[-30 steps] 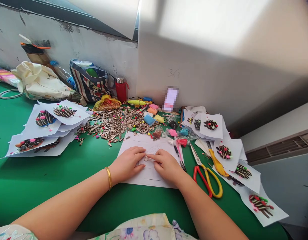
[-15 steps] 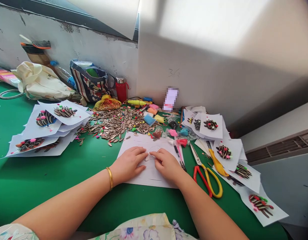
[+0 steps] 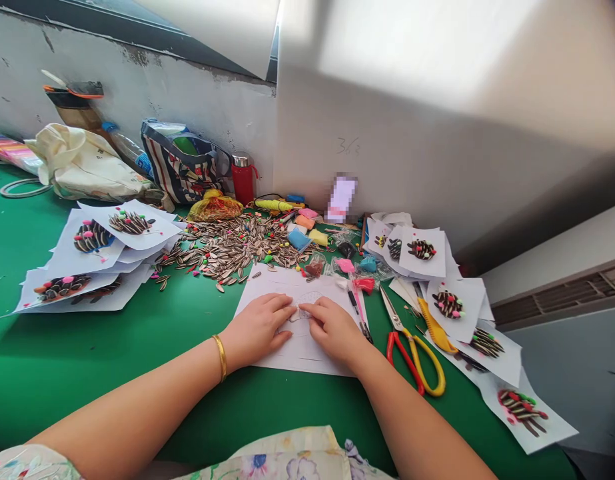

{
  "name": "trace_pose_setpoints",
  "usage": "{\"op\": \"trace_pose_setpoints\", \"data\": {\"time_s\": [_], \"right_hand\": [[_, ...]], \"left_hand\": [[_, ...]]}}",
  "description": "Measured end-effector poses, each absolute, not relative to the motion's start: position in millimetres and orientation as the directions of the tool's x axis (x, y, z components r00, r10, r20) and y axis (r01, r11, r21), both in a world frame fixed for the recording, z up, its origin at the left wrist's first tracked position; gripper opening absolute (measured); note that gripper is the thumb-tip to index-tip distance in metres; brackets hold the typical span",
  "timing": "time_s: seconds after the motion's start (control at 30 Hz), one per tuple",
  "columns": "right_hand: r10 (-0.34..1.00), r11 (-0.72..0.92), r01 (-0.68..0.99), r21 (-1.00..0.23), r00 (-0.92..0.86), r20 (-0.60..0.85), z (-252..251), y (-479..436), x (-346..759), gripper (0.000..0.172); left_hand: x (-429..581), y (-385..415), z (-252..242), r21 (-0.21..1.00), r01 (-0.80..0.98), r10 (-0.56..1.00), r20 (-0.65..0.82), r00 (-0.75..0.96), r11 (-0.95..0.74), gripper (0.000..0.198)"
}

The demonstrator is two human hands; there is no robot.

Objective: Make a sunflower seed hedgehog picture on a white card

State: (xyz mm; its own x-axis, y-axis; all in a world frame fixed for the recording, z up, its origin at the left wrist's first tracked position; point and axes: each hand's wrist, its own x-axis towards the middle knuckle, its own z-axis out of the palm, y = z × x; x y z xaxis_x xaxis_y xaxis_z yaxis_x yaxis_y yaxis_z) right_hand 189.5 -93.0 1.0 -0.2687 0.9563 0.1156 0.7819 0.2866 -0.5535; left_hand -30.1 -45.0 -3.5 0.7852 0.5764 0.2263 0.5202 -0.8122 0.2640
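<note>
A sheet of white paper (image 3: 272, 360) lies on the green table, with a pencil-like rounded outline drawn on it. My left hand (image 3: 262, 327) rests flat on the sheet, fingers stretched to the right and thumb apart. On the drawing, between my hands, is a small flat whitish piece (image 3: 295, 316), perhaps soft clay. My right hand (image 3: 333, 330) touches its right side with an extended index finger; the thumb is apart and the other fingers are bent and partly hidden. Neither hand grips anything. Pens (image 3: 358, 310) lie beside my right hand.
Loose sunflower seeds (image 3: 232, 250) spread behind the sheet, near coloured clay packs (image 3: 300, 239). Scissors (image 3: 412, 347) and a yellow-handled cutter (image 3: 432, 323) lie right. Seed-decorated papers (image 3: 122, 243) are stacked left, more papers (image 3: 457, 307) right. Bags and a red flask (image 3: 243, 180) stand behind.
Both hands stay nearly in place on the paper. The whole view has shifted very slightly; nothing has been picked up or let go.
</note>
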Motion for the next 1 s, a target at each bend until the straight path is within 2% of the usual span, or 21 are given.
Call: {"op": "trace_pose_setpoints", "data": {"time_s": [0.13,0.3,0.47,0.77,1.0], "right_hand": [[0.954,0.292,0.762,-0.578,-0.280,0.113,0.2,-93.6,190.3,0.039],[0.943,0.328,0.777,-0.537,-0.306,0.133,-1.2,-94.3,190.4,0.039],[0.937,0.341,0.756,-0.558,-0.323,0.134,-1.1,-94.4,191.0,0.040],[0.915,0.396,0.787,-0.474,-0.384,0.127,1.0,-95.6,189.6,0.037],[0.912,0.406,0.786,-0.466,-0.383,0.148,1.0,-97.7,187.6,0.040]], "left_hand": [[-30.1,-45.7,-2.5,0.254,0.518,0.571,0.228,0.789,-0.817,0.044],[-30.8,-44.4,-2.7,0.293,0.511,0.578,0.231,0.782,-0.808,0.046],[-31.8,-42.7,-4.0,0.318,0.497,0.579,0.261,0.773,-0.807,0.040],[-33.6,-40.8,-7.1,0.220,0.440,0.488,0.272,0.829,-0.870,0.038],[-38.3,-36.1,-4.0,0.330,0.453,0.538,0.239,0.809,-0.828,0.038]]}}
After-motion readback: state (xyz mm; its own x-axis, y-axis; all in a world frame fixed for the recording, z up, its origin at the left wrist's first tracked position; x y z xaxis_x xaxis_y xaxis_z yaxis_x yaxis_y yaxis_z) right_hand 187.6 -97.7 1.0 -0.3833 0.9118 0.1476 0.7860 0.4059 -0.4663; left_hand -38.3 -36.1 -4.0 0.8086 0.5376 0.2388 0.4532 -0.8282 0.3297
